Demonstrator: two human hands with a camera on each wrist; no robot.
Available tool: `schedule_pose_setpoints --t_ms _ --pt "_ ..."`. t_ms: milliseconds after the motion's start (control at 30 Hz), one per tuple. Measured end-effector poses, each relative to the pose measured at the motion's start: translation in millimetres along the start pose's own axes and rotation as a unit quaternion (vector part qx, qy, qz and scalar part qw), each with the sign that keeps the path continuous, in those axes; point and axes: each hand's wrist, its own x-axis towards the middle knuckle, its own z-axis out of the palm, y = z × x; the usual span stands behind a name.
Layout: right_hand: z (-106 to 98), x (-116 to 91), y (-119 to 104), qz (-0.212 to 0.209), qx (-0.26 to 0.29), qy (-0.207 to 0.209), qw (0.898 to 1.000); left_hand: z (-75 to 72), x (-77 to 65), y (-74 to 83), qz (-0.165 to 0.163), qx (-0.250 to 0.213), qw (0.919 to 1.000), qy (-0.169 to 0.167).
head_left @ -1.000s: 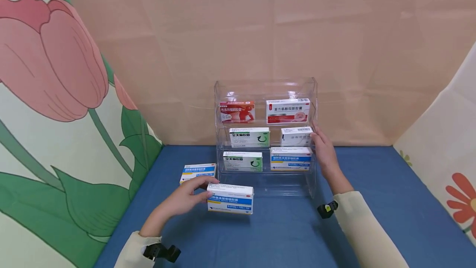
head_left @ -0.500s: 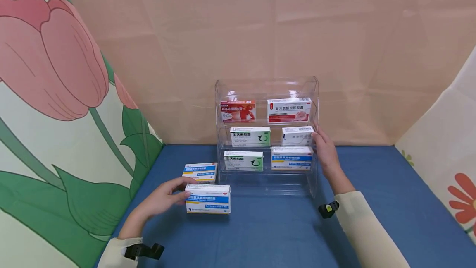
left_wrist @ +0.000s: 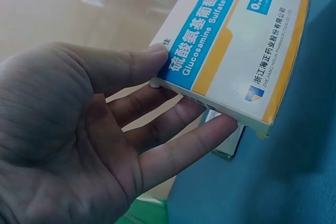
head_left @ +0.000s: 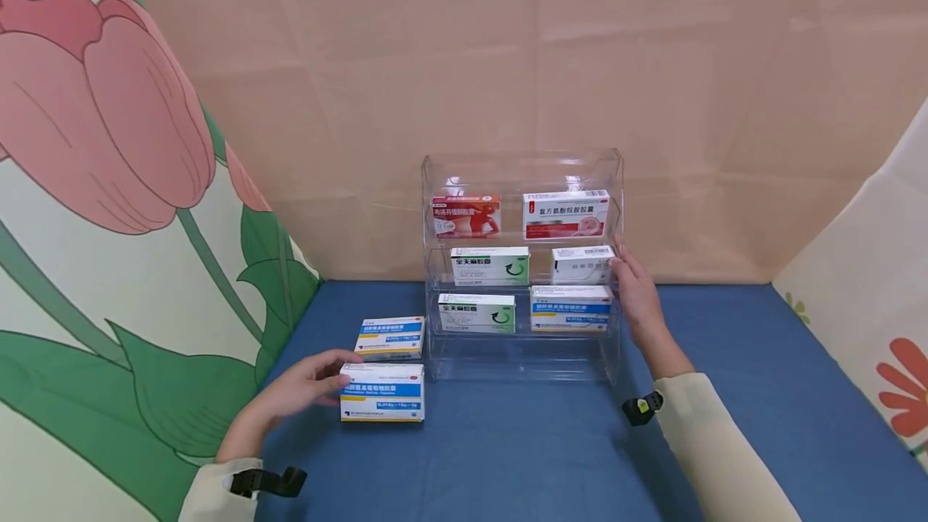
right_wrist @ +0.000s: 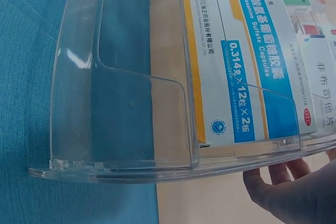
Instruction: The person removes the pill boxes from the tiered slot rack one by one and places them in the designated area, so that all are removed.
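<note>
Left grip (left_wrist: 100,142) on "Glucosamine" box (left_wrist: 236,40)

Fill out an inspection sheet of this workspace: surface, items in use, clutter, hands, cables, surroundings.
Surface: blue cloth.
Rack: clear rack, top to bottom: red box, white-and-red box; green-and-white box, white box; lower green box, blue box.
Off the rack: held box, blue and white; matching box behind it, left of the rack.
Clutter: nothing seen.
Hands: left hand pinches the held box; right hand touches the rack's right side, grip unclear.
Cables: nothing seen.
Surroundings: tan backdrop behind, tulip panel left, flower panel right.
</note>
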Motion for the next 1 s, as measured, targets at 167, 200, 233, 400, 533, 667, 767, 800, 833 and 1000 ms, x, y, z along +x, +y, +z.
schedule_pose_setpoints --t_ms 167,200,233,400,533,667,767,800,833,1000 --pt "0.5 -0.7 0.4 -0.003 0.000 0.000 1.000 -5.3 2.5 -7.1 -0.003 -0.004 1.0000 0.002" --pt "0.4 -0.5 0.7 -0.003 0.001 -0.001 1.000 -6.0 3.3 -8.4 -0.005 -0.006 1.0000 0.002" --pt "0.3 -0.2 1.0 -0.004 0.002 -0.001 1.000 -6.7 4.1 -9.5 -0.007 -0.007 0.9999 0.002" --pt "-0.6 0.7 2.4 -0.001 0.006 -0.001 1.000 -9.7 8.8 -14.8 -0.021 -0.015 0.9997 0.004" --pt "-0.2 0.3 2.7 -0.004 0.005 0.000 1.000 -12.5 12.2 -18.3 -0.030 -0.018 0.9994 0.002" --pt "0.0 -1.0 2.7 -0.007 0.001 0.007 1.000 -14.1 15.1 -19.8 -0.040 -0.020 0.9990 -0.010" --pt "-0.1 -1.8 2.9 -0.010 -0.004 0.013 1.000 -13.9 17.4 -20.0 -0.048 -0.020 0.9985 -0.015" --pt "-0.2 -2.0 2.9 -0.012 -0.007 0.014 1.000 -13.8 18.3 -20.3 -0.050 -0.019 0.9985 -0.016" --pt "-0.3 -2.1 3.0 -0.013 -0.008 0.014 1.000 -13.6 19.1 -20.5 -0.052 -0.018 0.9984 -0.015" --pt "-0.6 -3.2 3.2 -0.016 -0.017 0.017 1.000 -11.6 23.5 -23.0 -0.065 -0.011 0.9978 -0.002"
